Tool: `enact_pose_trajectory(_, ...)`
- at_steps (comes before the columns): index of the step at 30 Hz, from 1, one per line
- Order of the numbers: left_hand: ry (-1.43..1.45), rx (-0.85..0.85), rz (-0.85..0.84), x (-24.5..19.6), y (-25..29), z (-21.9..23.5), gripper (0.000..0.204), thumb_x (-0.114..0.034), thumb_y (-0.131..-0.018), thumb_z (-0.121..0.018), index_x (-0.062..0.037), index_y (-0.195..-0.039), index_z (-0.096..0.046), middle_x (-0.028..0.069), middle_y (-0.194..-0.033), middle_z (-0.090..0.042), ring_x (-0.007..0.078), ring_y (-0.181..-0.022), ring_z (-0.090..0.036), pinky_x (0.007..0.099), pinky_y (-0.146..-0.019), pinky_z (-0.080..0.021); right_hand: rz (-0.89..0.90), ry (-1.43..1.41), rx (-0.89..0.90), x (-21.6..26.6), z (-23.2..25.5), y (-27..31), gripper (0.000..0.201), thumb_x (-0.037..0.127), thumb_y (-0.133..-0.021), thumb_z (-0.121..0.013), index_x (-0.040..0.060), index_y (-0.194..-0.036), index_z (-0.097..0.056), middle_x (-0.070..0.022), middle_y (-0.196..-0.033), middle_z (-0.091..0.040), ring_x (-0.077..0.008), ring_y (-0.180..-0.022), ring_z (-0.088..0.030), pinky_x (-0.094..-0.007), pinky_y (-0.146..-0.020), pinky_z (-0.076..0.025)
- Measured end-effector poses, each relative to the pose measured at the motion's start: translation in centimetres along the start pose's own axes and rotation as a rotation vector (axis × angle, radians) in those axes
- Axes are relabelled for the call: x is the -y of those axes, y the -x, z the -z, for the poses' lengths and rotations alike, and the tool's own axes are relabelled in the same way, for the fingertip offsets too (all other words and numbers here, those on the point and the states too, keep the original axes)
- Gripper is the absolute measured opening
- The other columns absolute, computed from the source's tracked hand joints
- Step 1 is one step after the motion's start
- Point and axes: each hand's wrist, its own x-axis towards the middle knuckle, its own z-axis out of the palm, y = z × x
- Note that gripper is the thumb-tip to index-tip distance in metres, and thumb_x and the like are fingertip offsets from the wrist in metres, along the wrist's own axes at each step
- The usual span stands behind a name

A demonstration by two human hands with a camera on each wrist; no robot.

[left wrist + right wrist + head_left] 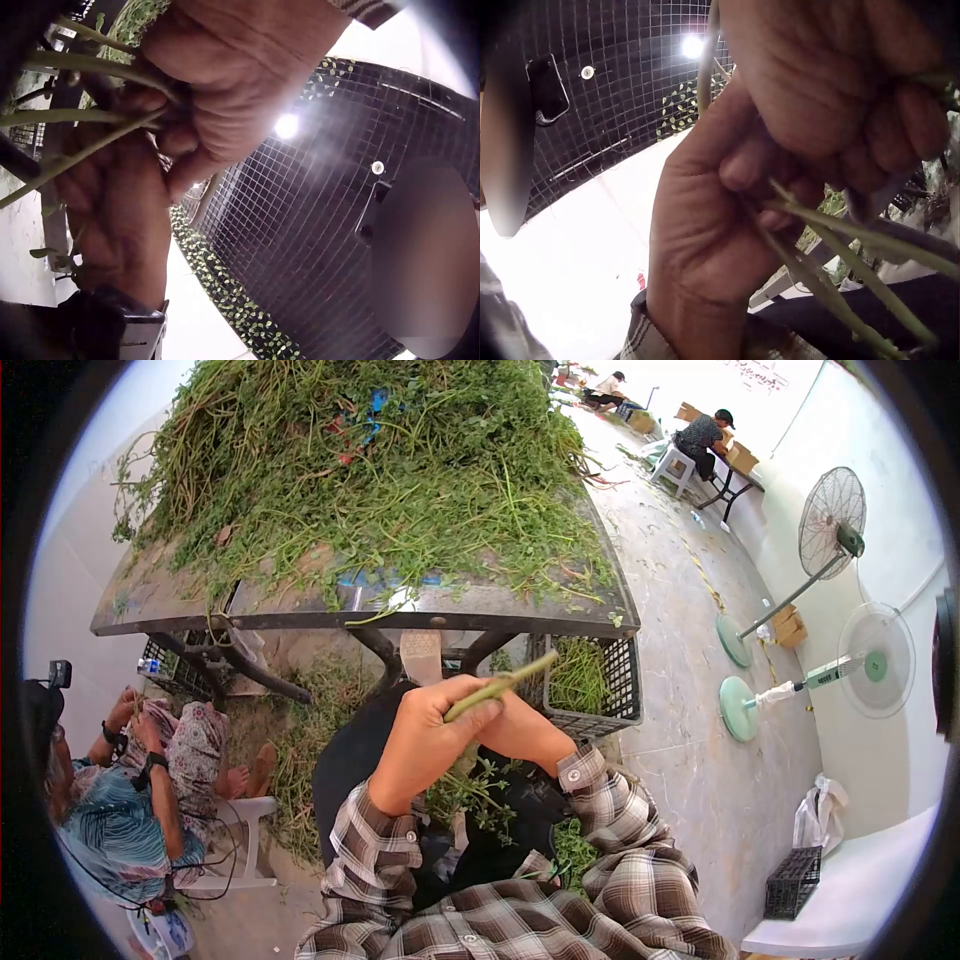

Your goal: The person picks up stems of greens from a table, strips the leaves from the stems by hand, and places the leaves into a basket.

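Observation:
My two hands meet in front of me at mid-view, close together. The left hand [418, 740] grips thick green plant stems [500, 685], its thumb lying along them; the cut-looking ends point up and right. Tight against it, the right hand [530, 730] has its fingers curled around the same bunch, partly hidden behind the left. Several stems [82, 67] fan out from between the hands in the left wrist view, and stems [870, 232] also stick out downward in the right wrist view. Leafy sprigs [480, 800] hang below the hands, over my lap.
A table [400, 622] ahead bears a big heap of green plants [380, 490]. A black crate [625, 690] of stems stands under its right corner. Cut greens [300, 780] litter the floor at left, beside a seated person [120, 810]. Two fans [832, 520] stand at right.

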Motion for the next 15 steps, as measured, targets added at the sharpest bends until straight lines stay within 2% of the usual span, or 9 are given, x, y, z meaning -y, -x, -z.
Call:
enact_pose_trajectory(4,0.070,-0.122,-0.056,0.4,-0.2,0.2,0.023,-0.025,-0.089,-0.059,-0.0024,-0.084,-0.059,-0.0056,-0.068,-0.047,0.0034,-0.061,-0.041,0.0207,-0.052,-0.032,0.014,-0.040,-0.032,1.0,-0.1,-0.5,0.016,0.003,-0.080,-0.057,-0.0008,-0.095,-0.058,-0.0102,-0.079,-0.059,-0.0198,-0.076,-0.056,-0.0316,-0.072,-0.045)
enact_pose_trajectory(6,0.151,-0.197,0.026,0.2,-0.1,0.5,0.027,-0.026,-0.093,-0.053,-0.0015,-0.081,-0.054,-0.0036,-0.067,-0.046,0.0050,-0.064,-0.041,0.0217,-0.056,-0.034,0.089,0.104,-0.049,1.9,0.3,-0.3,0.014,0.009,-0.085,-0.055,-0.0025,-0.093,-0.056,-0.0103,-0.072,-0.056,-0.0165,-0.070,-0.053,-0.0307,-0.069,-0.044)
enact_pose_trajectory(10,0.233,-0.283,0.037,0.2,-0.2,0.7,0.032,-0.030,-0.095,-0.049,-0.0037,-0.076,-0.050,-0.0052,-0.065,-0.039,0.0044,-0.060,-0.034,0.0215,-0.052,-0.027,-0.002,0.074,-0.002,2.7,1.0,0.6,0.016,0.014,-0.089,-0.053,-0.0022,-0.090,-0.055,-0.0107,-0.070,-0.052,-0.0161,-0.067,-0.050,-0.0304,-0.065,-0.043)
enact_pose_trajectory(13,0.275,-0.334,0.016,0.1,-0.2,0.3,0.033,-0.030,-0.096,-0.047,-0.0045,-0.075,-0.049,-0.0052,-0.063,-0.037,0.0037,-0.057,-0.030,0.0215,-0.050,-0.024,0.051,0.010,-0.045,2.7,0.6,1.3,0.019,0.017,-0.091,-0.052,-0.0015,-0.087,-0.053,-0.0115,-0.068,-0.049,-0.0188,-0.062,-0.046,-0.0314,-0.059,-0.040)
enact_pose_trajectory(15,0.299,-0.365,-0.006,0.2,-0.1,0.2,0.033,-0.029,-0.096,-0.047,-0.0046,-0.074,-0.049,-0.0051,-0.063,-0.037,0.0036,-0.056,-0.030,0.0215,-0.050,-0.023,-0.008,0.073,-0.031,3.5,0.6,1.9,0.021,0.019,-0.092,-0.052,-0.0009,-0.085,-0.051,-0.0119,-0.067,-0.046,-0.0211,-0.058,-0.043,-0.0326,-0.056,-0.038)
